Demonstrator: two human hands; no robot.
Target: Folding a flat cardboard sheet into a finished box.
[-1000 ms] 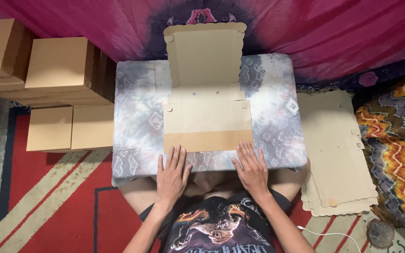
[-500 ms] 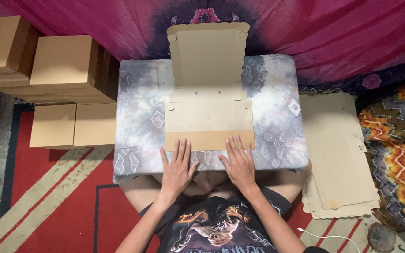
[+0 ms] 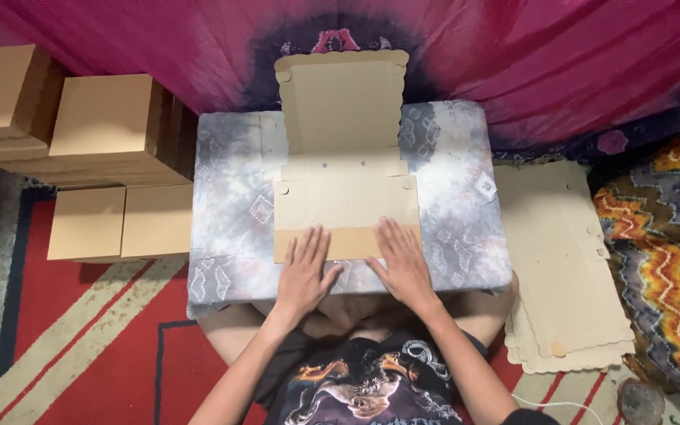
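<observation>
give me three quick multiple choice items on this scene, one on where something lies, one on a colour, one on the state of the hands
1. Where does the stack of flat unfolded cardboard sheets lie?
A. on the floor at the person's right
B. on top of the low table
C. on the person's lap

2. What colour is the rug under the person?
A. green with dots
B. red with pale stripes
C. plain white

3. How are the left hand and right hand placed?
A. both closed in fists
B. one raised in the air
C. both flat, palms down, on the near edge of the brown cardboard box blank

Answers: 1 A, the sheets sit on the floor beside the cloth-covered low table. 2 B, red ground with pale bands shows. 3 C, spread fingers press on the cardboard's near flap.
</observation>
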